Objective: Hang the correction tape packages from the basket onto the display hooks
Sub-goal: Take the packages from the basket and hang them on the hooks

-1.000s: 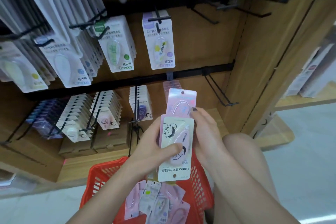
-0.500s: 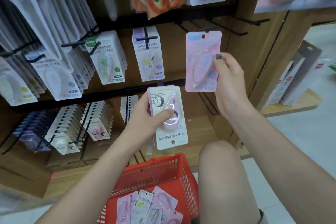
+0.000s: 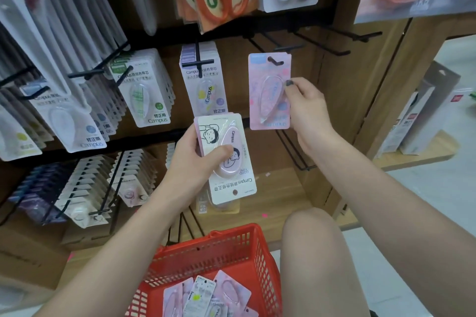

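**Pink pkg going onto hook; small stack waiting in left hand**

Right hand [image 3: 307, 108] pinches the pink correction tape package [image 3: 269, 91] by its right edge, thumb on the front beside the blister, other fingers behind the card. The card's hang hole is up at the tip of a black display hook [image 3: 277, 61]; looks threaded or just about, can't tell how far on.

Left hand [image 3: 192, 159] grips a stack of packages [image 3: 228, 159], thumb across the front blister, fingers curled round the back. Front card hangs upside down, its hole at the bottom. At least 2 in the stack, prob. more; edges overlap, exact count not readable.

Handling, as a judgement: light, flat card w/ clear plastic blister. Card is stiff enough to steer by one edge but will bend if squeezed hard. Blister is smooth, likely slippery, so grip the card margin, not the dome. Hole area is thin, could tear if forced onto the hook. Stack cards need flipping before hanging.

Counts: 1 pkg at the hook, 2+ in left hand, approx. 4–5 visible loose in the red basket [image 3: 231, 244] at bottom edge of view, overlapping, some cut off. Several bare hooks [image 3: 337, 53] to the right along the same rail.
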The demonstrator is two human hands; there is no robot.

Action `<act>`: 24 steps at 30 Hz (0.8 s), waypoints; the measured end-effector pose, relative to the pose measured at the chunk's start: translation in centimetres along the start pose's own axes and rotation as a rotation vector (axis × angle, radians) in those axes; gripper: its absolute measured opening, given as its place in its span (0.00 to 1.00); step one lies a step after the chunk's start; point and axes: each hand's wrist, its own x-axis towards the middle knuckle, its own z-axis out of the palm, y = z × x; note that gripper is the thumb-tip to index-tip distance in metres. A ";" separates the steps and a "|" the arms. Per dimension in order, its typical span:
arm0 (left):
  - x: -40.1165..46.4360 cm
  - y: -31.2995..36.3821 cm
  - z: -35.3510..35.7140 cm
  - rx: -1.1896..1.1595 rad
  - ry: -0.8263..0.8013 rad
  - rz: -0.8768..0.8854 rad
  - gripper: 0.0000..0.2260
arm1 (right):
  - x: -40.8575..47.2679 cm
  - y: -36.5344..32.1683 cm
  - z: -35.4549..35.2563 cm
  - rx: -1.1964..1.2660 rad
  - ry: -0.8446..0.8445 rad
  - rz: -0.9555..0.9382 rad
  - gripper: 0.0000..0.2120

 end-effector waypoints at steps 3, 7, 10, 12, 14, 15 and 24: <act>0.2 -0.2 -0.1 -0.018 0.021 -0.012 0.16 | 4.0 0.0 1.5 -0.069 0.006 0.039 0.13; 0.6 -0.4 0.1 -0.044 0.031 -0.013 0.18 | 8.4 0.6 3.7 -0.051 -0.027 0.064 0.09; 0.9 -0.2 0.3 -0.069 0.039 -0.011 0.18 | 10.5 0.7 4.9 -0.014 0.001 0.154 0.07; 1.1 -0.1 0.3 -0.080 0.049 -0.020 0.18 | 11.2 0.7 5.5 -0.034 0.017 0.222 0.08; 1.2 0.1 0.3 -0.079 0.057 -0.024 0.18 | 11.4 1.0 5.5 -0.064 0.054 0.275 0.15; 1.3 0.0 0.2 -0.076 0.060 -0.023 0.17 | 10.9 1.2 5.3 -0.098 0.073 0.277 0.18; 1.0 -0.1 0.1 -0.061 0.090 -0.008 0.17 | -6.0 1.6 2.6 0.361 -0.516 0.430 0.19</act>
